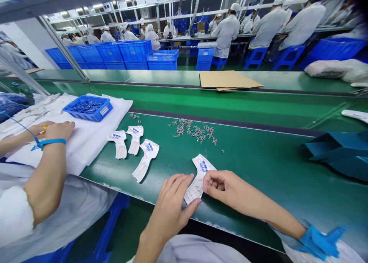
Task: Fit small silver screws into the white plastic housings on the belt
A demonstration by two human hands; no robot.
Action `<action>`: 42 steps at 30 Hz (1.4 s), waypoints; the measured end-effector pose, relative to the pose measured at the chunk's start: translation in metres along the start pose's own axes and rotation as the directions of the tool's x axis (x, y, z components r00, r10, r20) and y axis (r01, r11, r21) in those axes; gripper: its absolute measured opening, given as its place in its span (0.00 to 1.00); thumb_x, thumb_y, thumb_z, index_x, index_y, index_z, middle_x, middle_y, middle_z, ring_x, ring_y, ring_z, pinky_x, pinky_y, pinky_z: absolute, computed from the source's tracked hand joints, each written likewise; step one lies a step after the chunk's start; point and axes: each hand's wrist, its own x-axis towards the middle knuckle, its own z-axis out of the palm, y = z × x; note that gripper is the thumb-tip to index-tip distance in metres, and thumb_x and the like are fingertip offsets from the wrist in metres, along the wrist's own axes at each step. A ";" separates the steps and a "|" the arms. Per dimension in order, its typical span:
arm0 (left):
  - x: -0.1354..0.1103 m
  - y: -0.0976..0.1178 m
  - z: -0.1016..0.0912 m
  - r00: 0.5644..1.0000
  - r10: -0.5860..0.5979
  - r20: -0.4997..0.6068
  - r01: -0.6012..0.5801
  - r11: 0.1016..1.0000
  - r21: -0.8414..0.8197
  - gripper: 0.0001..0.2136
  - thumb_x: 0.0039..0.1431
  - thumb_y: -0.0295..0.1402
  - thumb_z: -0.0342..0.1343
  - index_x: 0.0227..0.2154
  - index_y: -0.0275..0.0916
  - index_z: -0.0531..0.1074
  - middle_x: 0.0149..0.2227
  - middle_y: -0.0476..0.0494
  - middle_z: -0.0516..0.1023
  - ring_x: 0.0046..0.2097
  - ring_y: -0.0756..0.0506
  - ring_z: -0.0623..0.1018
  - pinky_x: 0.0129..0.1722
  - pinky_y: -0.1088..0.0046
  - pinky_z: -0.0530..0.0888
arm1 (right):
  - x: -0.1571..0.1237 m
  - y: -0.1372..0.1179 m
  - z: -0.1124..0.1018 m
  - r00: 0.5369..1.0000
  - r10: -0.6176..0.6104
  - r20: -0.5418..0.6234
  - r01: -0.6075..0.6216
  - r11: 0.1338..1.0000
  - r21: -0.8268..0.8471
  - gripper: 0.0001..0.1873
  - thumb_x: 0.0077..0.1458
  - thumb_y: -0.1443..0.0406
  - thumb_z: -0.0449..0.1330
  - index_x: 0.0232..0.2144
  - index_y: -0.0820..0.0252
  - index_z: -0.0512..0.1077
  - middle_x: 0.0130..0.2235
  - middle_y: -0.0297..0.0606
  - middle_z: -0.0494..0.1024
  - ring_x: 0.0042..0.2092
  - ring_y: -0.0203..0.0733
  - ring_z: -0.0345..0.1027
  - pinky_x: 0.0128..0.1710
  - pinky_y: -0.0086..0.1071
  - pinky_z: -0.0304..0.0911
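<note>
A white plastic handle shell half [194, 191], bent like a pistol grip, lies on the green bench with blue parts in its upper end. My left hand [171, 205] grips its lower part, fingers along the left edge and thumb near the bottom end. Over the shell's right side, my right hand [220, 184] is closed in a pinch; anything between the fingertips is hidden. Small metal pieces [194, 131] are scattered beyond my hands. To the left lie three similar shells [118, 142], also with blue parts in them.
At left, a co-worker's hands [59, 129] are over white sheeting [82, 144], near a blue bin [100, 113] of small blue parts. Cardboard [230, 80] lies on the far ledge. A dark teal bag-like thing [342, 152] sits at right.
</note>
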 end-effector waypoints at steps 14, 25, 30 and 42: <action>-0.005 0.014 0.024 0.991 -0.087 -0.104 0.092 0.995 0.046 0.14 0.60 0.31 0.60 0.49 0.38 0.72 0.38 0.43 0.76 0.44 0.39 0.72 0.41 0.59 0.70 | 0.025 -0.014 -0.015 0.975 0.099 0.201 -0.010 0.915 -0.403 0.07 0.51 0.68 0.57 0.25 0.57 0.75 0.21 0.29 0.74 0.24 0.35 0.62 0.22 0.26 0.51; -0.007 0.014 0.024 0.991 -0.109 -0.083 0.112 0.993 0.029 0.14 0.62 0.32 0.59 0.50 0.39 0.71 0.39 0.43 0.77 0.45 0.38 0.72 0.42 0.58 0.70 | 0.017 -0.028 -0.004 0.986 0.166 0.033 -0.098 0.718 -0.689 0.07 0.55 0.68 0.56 0.26 0.56 0.72 0.29 0.38 0.79 0.33 0.47 0.71 0.27 0.31 0.50; -0.007 0.013 0.024 0.991 -0.116 -0.065 0.117 0.993 0.021 0.14 0.62 0.32 0.59 0.50 0.38 0.71 0.39 0.43 0.76 0.45 0.39 0.72 0.42 0.59 0.69 | 0.019 -0.028 -0.005 0.978 0.201 0.048 -0.105 0.684 -0.721 0.08 0.58 0.65 0.56 0.28 0.55 0.73 0.32 0.38 0.80 0.35 0.47 0.72 0.27 0.32 0.49; -0.008 0.013 0.027 0.988 -0.141 -0.066 0.143 0.990 0.018 0.16 0.65 0.32 0.56 0.55 0.44 0.69 0.41 0.46 0.75 0.47 0.41 0.71 0.46 0.61 0.67 | 0.019 0.016 -0.058 0.976 0.049 -0.210 -0.170 0.772 -0.613 0.12 0.63 0.61 0.52 0.39 0.55 0.75 0.38 0.39 0.81 0.35 0.44 0.74 0.33 0.33 0.62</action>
